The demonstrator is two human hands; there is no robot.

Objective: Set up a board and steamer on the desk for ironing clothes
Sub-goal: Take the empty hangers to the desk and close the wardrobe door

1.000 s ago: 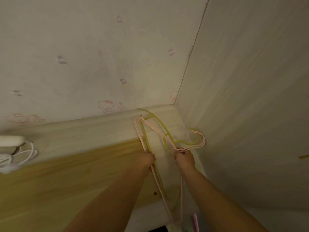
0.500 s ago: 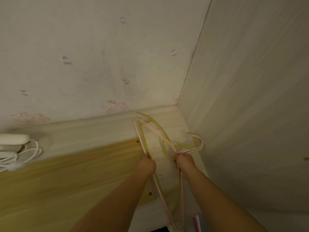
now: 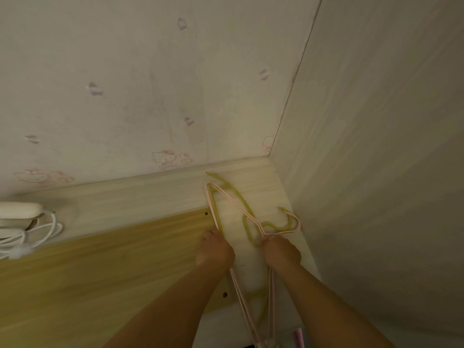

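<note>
The desk (image 3: 125,204) spans the lower frame, with a yellowish board (image 3: 100,267) lying left of centre. At right of centre, the left hand (image 3: 216,251) and right hand (image 3: 281,252) each clamp tangled pink hangers (image 3: 226,194) and yellow hangers (image 3: 238,194); their interlocked hooks could snag or scrape the wall. A white, possibly steamer-like device (image 3: 18,210) sits at the left edge.

I'm looking into a dim corner where a pale papered wall (image 3: 150,84) (faint pink cartoon prints) meets a plain side wall (image 3: 376,146). Light is warm, low.
</note>
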